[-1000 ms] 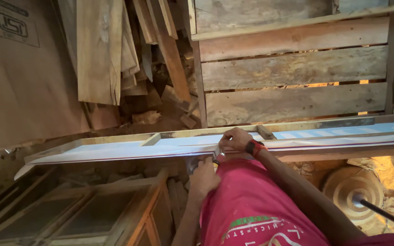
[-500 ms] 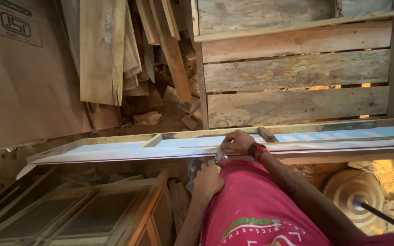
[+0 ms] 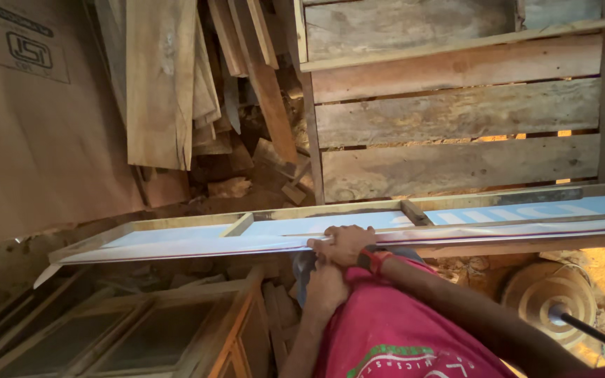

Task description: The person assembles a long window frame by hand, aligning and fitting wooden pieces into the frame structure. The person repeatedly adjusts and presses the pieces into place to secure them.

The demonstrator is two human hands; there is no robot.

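— Starting at the far left: plywood (image 3: 36, 126) leaning, cut off by the top and left edges. Just beside it, planks (image 3: 152, 84) propped upright, tops out of view. Behind them, scraps sunk in shadow, too dim to sort.

— And lower left?

— Windows (image 3: 141, 329) lying flat in wooden surrounds, cropped by the bottom edge, panes dull and hard to read.

— Moving to the middle?

— Long frame (image 3: 246, 224) running level across the view, right end cut off. On it, a pale blue-white sheet (image 3: 197, 239), its left tip overhanging the frame.

— Hands?

— Left hand (image 3: 325, 287) tucked just below the frame's near edge, back turned to the camera, fingers hidden. Touching something grey there, too blurred to name. Open or closed: cannot tell.

— Right one?

— Right hand (image 3: 344, 243) resting on top of the sheet, knuckles bent, fingertips at its near edge. Thumb hidden under the hand, so gripping or only pressing: cannot tell. Red band (image 3: 372, 260) at the wrist, forearm crossing a red shirt (image 3: 400, 336).

— Further right?

— Slatted wall (image 3: 456, 119) behind the frame, with light leaking through the gaps. Low down, a round disc (image 3: 547, 294), partly hidden by the arm, with a dark rod (image 3: 596, 334) leaving the picture at the right.
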